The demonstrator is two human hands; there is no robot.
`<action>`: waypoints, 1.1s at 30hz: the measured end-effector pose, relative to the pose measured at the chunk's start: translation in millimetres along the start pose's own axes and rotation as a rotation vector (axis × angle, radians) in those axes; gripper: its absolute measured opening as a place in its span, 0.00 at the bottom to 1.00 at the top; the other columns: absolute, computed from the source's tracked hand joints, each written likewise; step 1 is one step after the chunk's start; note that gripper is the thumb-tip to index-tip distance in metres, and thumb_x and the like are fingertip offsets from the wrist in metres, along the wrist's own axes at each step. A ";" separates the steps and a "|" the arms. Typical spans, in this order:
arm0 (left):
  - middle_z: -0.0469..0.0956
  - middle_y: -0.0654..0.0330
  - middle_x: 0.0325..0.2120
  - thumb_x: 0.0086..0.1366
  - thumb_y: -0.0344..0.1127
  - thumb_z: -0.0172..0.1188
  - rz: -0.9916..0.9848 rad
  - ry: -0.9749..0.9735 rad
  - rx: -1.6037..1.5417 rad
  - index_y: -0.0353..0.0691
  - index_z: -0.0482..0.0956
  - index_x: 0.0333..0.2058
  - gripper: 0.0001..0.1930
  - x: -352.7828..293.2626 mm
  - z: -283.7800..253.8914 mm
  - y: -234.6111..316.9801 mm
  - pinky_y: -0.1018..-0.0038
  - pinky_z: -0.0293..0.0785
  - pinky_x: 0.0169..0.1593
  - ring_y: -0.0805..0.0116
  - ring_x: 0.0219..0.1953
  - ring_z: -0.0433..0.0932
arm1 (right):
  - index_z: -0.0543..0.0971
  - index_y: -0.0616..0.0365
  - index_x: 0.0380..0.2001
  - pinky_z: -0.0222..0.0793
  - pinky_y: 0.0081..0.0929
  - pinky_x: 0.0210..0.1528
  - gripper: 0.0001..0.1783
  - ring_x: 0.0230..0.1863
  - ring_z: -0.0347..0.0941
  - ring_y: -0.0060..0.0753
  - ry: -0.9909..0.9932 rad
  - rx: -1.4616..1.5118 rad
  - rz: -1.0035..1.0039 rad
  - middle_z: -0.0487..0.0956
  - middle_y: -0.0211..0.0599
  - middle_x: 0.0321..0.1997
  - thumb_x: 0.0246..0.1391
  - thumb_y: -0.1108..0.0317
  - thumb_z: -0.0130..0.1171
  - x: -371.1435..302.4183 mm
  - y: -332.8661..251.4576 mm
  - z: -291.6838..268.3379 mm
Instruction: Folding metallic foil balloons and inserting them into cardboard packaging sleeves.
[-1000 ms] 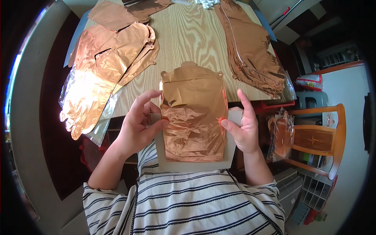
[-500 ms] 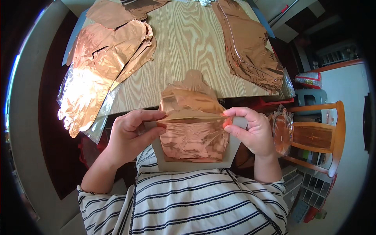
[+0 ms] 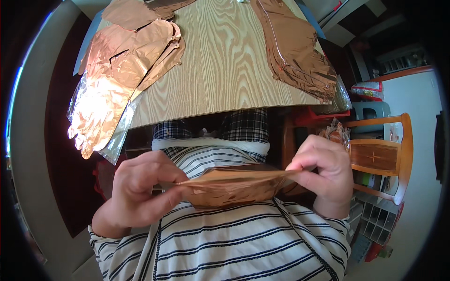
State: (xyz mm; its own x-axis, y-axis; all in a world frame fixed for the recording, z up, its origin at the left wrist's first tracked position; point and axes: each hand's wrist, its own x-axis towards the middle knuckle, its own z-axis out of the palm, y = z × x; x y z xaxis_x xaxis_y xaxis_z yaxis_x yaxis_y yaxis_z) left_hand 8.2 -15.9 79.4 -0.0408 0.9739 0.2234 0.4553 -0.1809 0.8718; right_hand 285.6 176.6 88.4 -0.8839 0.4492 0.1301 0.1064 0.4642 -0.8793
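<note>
We've pulled the copper foil piece (image 3: 234,185) off the table (image 3: 225,61) to chest level, now folded nearly flat, left hand (image 3: 138,189) at 9 and right hand (image 3: 323,173) at 3, fingers pinching both ends.

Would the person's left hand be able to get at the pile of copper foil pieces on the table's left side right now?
Probably not at once: the left hand is pinching the folded copper foil sheet, though nothing blocks the pile of copper foil pieces.
</note>
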 end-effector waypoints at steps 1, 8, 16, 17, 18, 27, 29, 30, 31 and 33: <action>0.80 0.57 0.24 0.55 0.23 0.67 0.005 0.001 0.003 0.37 0.80 0.29 0.05 1.3 -2.1 -0.2 0.72 0.73 0.29 0.63 0.25 0.79 | 0.83 0.60 0.31 0.67 0.20 0.30 0.08 0.29 0.74 0.23 -0.021 -0.039 -0.033 0.77 0.32 0.27 0.45 0.77 0.69 6.9 3.2 -4.6; 0.78 0.64 0.23 0.61 0.41 0.68 -0.722 0.054 -0.147 0.31 0.82 0.34 0.15 67.0 -9.1 -98.3 0.79 0.71 0.31 0.78 0.25 0.74 | 0.84 0.59 0.36 0.69 0.17 0.34 0.11 0.29 0.72 0.11 -0.213 0.250 0.650 0.81 0.24 0.29 0.52 0.66 0.70 116.3 98.8 -2.1; 0.80 0.60 0.21 0.60 0.43 0.69 -0.763 -0.063 0.117 0.31 0.84 0.34 0.17 131.2 -30.5 -145.7 0.73 0.76 0.31 0.70 0.24 0.79 | 0.84 0.61 0.35 0.73 0.18 0.33 0.09 0.29 0.77 0.16 -0.180 0.147 0.695 0.83 0.29 0.30 0.52 0.69 0.70 188.6 156.2 -11.1; 0.80 0.59 0.24 0.61 0.45 0.67 -0.687 -0.035 0.353 0.32 0.84 0.35 0.17 133.4 -29.0 -145.9 0.71 0.77 0.33 0.67 0.27 0.80 | 0.84 0.62 0.35 0.73 0.18 0.34 0.09 0.29 0.77 0.17 -0.179 0.111 0.724 0.83 0.29 0.31 0.52 0.69 0.70 193.4 154.8 -12.6; 0.81 0.58 0.27 0.61 0.46 0.66 -0.603 -0.008 0.586 0.33 0.84 0.36 0.18 133.5 -24.5 -143.9 0.68 0.77 0.36 0.64 0.29 0.80 | 0.84 0.62 0.35 0.73 0.18 0.35 0.09 0.30 0.78 0.17 -0.178 0.074 0.752 0.84 0.30 0.31 0.53 0.69 0.69 199.1 149.5 -14.5; 0.59 0.47 0.68 0.65 0.58 0.57 0.118 -0.027 0.754 0.38 0.57 0.69 0.41 123.7 37.0 -146.6 0.50 0.45 0.72 0.45 0.72 0.52 | 0.83 0.63 0.38 0.71 0.27 0.33 0.15 0.31 0.77 0.27 -0.195 0.048 0.590 0.84 0.36 0.33 0.51 0.65 0.69 204.9 171.5 -17.6; 0.54 0.46 0.70 0.66 0.61 0.54 0.063 -0.091 0.751 0.38 0.54 0.70 0.44 120.5 42.4 -154.6 0.51 0.41 0.73 0.45 0.73 0.49 | 0.82 0.63 0.39 0.73 0.27 0.36 0.14 0.33 0.78 0.27 -0.141 -0.019 0.511 0.84 0.37 0.34 0.52 0.66 0.68 198.0 167.1 -14.4; 0.54 0.46 0.70 0.66 0.63 0.52 0.064 -0.087 0.770 0.38 0.54 0.70 0.44 119.9 44.1 -157.6 0.50 0.41 0.73 0.45 0.73 0.49 | 0.82 0.63 0.40 0.73 0.26 0.38 0.14 0.34 0.78 0.26 -0.098 -0.080 0.473 0.84 0.36 0.35 0.53 0.67 0.68 193.6 160.6 -12.1; 0.55 0.46 0.70 0.66 0.63 0.51 0.067 -0.090 0.779 0.37 0.55 0.69 0.44 120.7 45.0 -157.5 0.50 0.41 0.73 0.45 0.73 0.50 | 0.81 0.63 0.41 0.73 0.25 0.40 0.13 0.35 0.78 0.24 -0.055 -0.141 0.436 0.84 0.35 0.35 0.54 0.69 0.68 186.8 154.6 -8.0; 0.56 0.46 0.69 0.66 0.64 0.50 0.065 -0.093 0.801 0.34 0.57 0.68 0.43 121.6 44.5 -155.0 0.50 0.42 0.73 0.45 0.72 0.51 | 0.79 0.62 0.38 0.73 0.32 0.38 0.15 0.32 0.78 0.38 0.262 -0.516 0.149 0.83 0.41 0.34 0.54 0.62 0.68 163.6 143.7 2.7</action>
State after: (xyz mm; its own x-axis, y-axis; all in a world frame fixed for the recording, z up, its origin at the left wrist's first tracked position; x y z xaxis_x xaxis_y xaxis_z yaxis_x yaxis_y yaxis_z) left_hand -27.7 136.6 -48.0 0.0661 0.9785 0.1951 0.9547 -0.1189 0.2728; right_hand 155.0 314.7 -17.9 -0.7076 0.6810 0.1886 0.4863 0.6629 -0.5692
